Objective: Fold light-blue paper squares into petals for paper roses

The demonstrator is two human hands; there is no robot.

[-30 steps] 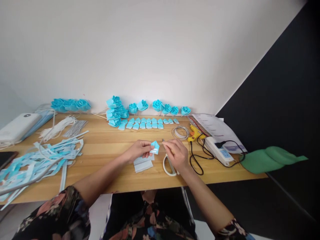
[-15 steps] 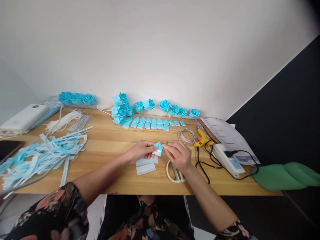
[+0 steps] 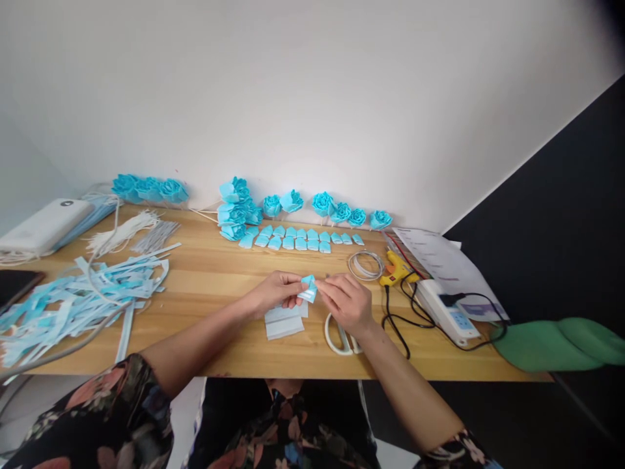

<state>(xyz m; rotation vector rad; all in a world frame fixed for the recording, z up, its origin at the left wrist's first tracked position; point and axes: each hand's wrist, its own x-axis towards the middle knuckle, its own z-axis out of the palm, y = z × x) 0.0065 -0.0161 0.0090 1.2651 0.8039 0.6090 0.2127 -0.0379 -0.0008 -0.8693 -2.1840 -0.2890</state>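
A small folded blue piece (image 3: 308,289) is pinched between the thumb and fingers of my left hand (image 3: 280,291). My right hand (image 3: 347,301) is closed at the right edge of that piece, fingertips pressed together; whatever they grip is too small to make out. Below my hands lie pale flat pieces (image 3: 284,327) on the wooden table (image 3: 205,260). White-handled scissors (image 3: 336,337) rest partly under my right hand. Folded blue petals (image 3: 300,245) form rows beyond my hands.
Blue flowers (image 3: 232,212) stand along the wall. At left are blue strips (image 3: 83,296), white cords (image 3: 122,231), a phone (image 3: 17,286) and a white device (image 3: 46,225). At right are a wire coil (image 3: 366,266), a yellow glue gun (image 3: 396,268) and a power strip (image 3: 446,312) with black cables.
My right hand has shifted slightly left, closer to the blue piece. My left hand still pinches the piece, with little movement.
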